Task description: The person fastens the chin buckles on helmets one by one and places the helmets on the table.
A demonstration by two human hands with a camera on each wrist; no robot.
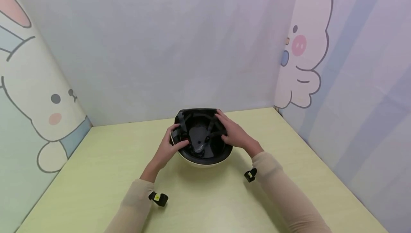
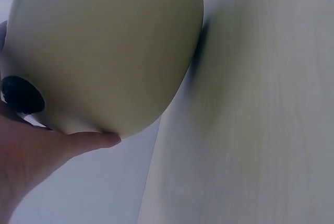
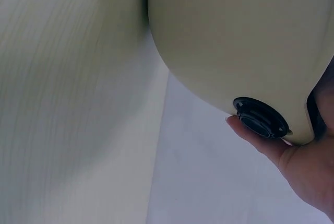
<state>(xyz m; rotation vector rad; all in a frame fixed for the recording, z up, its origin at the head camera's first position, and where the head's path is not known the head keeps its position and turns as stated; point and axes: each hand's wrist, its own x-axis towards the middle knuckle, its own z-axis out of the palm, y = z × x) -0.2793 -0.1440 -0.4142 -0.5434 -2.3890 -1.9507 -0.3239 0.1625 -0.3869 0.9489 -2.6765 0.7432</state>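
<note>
Beyond the near worktop [image 1: 205, 208], a helmet [image 1: 199, 136] was gripped by its rim, at nine o'clock by the left hand [image 1: 165, 150] and at three o'clock by the right hand [image 1: 237, 133], neither plainly nearer. Its hollow was turned toward six o'clock; its long axis could not be told. At twelve o'clock, a pale wall [image 1: 160, 47] was seen.

A pale yellow wood-grain tabletop [image 1: 96, 161] meets a plain pale grey backdrop [image 1: 160, 47]; a pink-cheeked white cartoon rabbit [image 1: 35, 90] decorates the left wall [image 1: 19, 176], and a white cartoon creature [image 1: 313, 15] the blue-striped right wall [image 1: 369, 83]
</note>
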